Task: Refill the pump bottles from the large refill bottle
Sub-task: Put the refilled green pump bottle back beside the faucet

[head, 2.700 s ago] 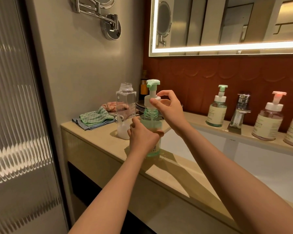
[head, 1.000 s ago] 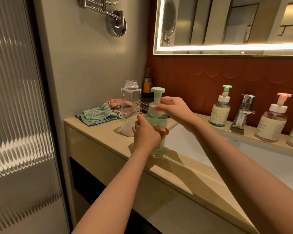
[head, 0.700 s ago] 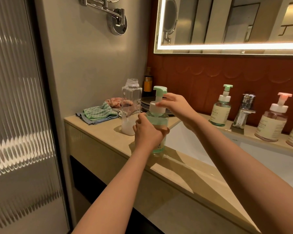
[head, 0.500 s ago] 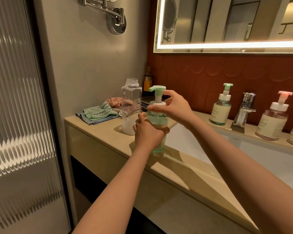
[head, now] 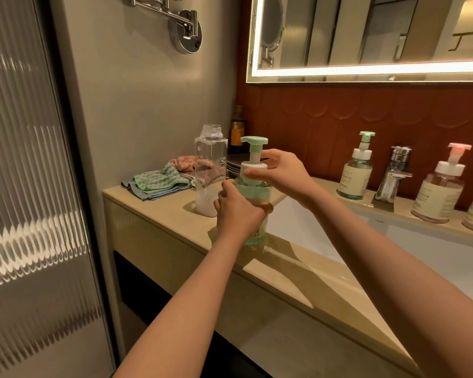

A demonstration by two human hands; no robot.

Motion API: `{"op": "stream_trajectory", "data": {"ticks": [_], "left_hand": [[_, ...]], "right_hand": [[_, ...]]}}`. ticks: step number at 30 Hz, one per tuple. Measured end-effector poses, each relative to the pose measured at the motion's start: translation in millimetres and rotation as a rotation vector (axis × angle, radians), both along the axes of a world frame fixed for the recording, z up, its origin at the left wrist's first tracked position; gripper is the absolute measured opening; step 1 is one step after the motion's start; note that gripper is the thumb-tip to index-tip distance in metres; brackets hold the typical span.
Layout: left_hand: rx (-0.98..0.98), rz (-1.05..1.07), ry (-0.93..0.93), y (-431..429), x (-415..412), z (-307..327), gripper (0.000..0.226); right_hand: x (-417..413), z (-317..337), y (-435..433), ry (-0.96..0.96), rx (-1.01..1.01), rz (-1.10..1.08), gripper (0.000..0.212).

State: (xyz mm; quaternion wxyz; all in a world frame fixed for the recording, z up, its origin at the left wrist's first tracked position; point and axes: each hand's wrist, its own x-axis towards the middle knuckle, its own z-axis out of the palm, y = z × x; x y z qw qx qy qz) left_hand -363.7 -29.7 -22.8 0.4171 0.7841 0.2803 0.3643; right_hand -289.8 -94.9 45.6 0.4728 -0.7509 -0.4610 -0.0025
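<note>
A green woven cloth (head: 159, 177) is lying folded on grey-blue ones at the left end of the table (head: 164, 211), close to the wall. Just right of it the large clear refill bottle (head: 210, 165) is standing upright and uncapped, with a little whitish liquid sitting in its bottom. Dark plates (head: 234, 163) are stacked behind it in the corner.

In front of the refill bottle the left hand (head: 239, 214) is wrapping its fingers round the body of the green pump bottle (head: 254, 195), which is standing upright near the table's front edge, beside the sink (head: 325, 227). Its mint pump head (head: 253, 140) is sitting in the neck and pointing left. The right hand (head: 284, 173) is reaching in from the right, thumb and fingers curling round the white collar (head: 250, 165) under the pump stem.

Further right, on the ledge behind the sink, a second green pump bottle (head: 357, 178) is standing beside the chrome faucet (head: 392, 175), and a pink-topped pump bottle (head: 440, 195) is standing beyond that.
</note>
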Motion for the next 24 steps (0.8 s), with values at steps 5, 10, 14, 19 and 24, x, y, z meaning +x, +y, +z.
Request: {"op": "stream_trajectory", "data": {"ticks": [5, 10, 14, 19, 24], "left_hand": [[0.000, -0.014, -0.012, 0.3, -0.3, -0.6, 0.079], [0.001, -0.005, 0.004, 0.7, 0.9, -0.2, 0.077], [0.001, -0.018, -0.014, 1.2, -0.5, -0.7, 0.078], [0.008, -0.007, -0.001, 0.6, 0.4, -0.3, 0.079], [-0.012, -0.023, -0.013, 1.1, -0.7, 0.1, 0.079]], "right_hand": [[-6.0, 0.7, 2.8, 0.111, -0.022, 0.051, 0.056], [-3.1, -1.0, 3.3, -0.055, 0.001, -0.113, 0.056], [-8.5, 0.7, 8.5, -0.019, -0.020, -0.129, 0.062], [-7.8, -0.6, 1.4, 0.058, 0.044, 0.001, 0.041], [-8.1, 1.4, 4.8, 0.036, 0.013, -0.084, 0.062]]}}
